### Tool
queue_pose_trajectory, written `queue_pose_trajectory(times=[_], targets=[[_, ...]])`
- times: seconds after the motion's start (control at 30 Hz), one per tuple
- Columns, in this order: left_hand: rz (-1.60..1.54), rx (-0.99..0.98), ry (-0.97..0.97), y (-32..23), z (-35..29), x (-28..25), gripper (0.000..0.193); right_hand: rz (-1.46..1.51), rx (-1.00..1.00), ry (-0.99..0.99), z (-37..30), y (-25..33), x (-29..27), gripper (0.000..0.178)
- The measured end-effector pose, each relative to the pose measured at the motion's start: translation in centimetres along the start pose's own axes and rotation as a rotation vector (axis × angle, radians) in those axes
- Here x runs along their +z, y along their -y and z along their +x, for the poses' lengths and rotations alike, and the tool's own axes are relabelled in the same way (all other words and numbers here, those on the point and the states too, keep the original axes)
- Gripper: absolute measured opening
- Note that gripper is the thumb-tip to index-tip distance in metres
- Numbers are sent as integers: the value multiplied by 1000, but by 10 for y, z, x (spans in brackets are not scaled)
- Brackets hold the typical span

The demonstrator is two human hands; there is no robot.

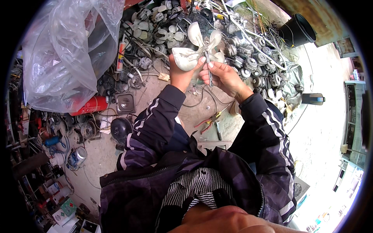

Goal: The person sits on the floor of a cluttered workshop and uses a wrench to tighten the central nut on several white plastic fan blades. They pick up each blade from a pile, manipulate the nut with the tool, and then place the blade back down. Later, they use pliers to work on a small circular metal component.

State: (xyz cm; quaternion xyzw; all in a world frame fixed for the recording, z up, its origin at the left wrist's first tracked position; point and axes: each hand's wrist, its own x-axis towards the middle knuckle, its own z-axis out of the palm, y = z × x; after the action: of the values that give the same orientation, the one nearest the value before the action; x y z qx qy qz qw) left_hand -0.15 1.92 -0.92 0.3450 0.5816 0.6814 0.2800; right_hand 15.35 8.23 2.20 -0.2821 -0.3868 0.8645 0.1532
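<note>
A whitish plastic fan blade (196, 35) with several broad paddles is up in front of me, over the floor. My left hand (180, 75) grips it from the left, its fingers partly hidden behind one paddle. My right hand (226, 78) is closed around a slim metal wrench (209, 72), thumb on top. The wrench's upper end meets the hub of the fan blade. Below my hands, pliers (210, 119) with red and yellow handles lie on the floor, beside a dark-handled hand tool (218, 131).
Small motors (260, 58) are heaped ahead and to the right, with another fan blade (170, 35) among cables. A clear plastic bag (70, 54) covers the far left, above a red cylinder (93, 105). A metal pan (125, 103) and black bucket (298, 31) flank the work area.
</note>
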Motion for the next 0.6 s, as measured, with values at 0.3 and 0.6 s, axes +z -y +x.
queue_pose_trajectory(times=[0.3,0.6], targets=[[251,59,122,-12,3,-18,51,-618,-97,74,3,19,-36,25],[286,14,275,7,5,-21,66,-937,-193,70,-10,42,-44,26]])
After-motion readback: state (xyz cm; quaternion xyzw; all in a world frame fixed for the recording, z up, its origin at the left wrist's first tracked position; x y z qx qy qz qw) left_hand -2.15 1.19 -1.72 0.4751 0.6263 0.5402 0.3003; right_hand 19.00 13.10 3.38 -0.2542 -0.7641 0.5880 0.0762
